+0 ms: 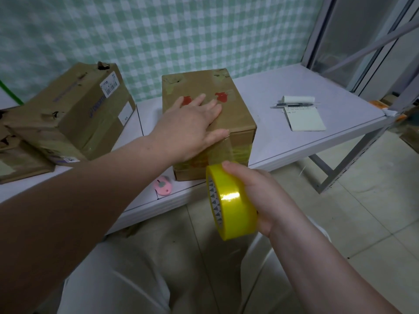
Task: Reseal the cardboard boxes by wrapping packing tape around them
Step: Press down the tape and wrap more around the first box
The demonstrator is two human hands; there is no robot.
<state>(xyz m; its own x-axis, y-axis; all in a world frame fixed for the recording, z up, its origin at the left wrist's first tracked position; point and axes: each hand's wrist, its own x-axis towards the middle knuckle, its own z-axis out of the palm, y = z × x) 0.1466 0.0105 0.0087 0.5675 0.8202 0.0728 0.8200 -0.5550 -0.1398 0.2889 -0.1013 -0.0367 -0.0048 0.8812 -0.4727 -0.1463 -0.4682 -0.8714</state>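
Note:
A small cardboard box [235,114] with red marks on top stands near the front edge of the white shelf [317,123]. My left hand [192,123] lies flat on its top, fingers spread, thumb pressing a strip of clear tape at the top front edge. That strip runs down the box's front face to a yellow tape roll [231,202]. My right hand [260,198] grips the roll just below and in front of the box, off the shelf edge.
A bigger worn cardboard box [74,114] with a barcode label sits tilted at the left, on flattened cardboard [20,164]. A pink cutter [163,185] lies by the small box. A notepad [305,118], a pen and a paper roll lie right. Metal shelf posts stand at the right.

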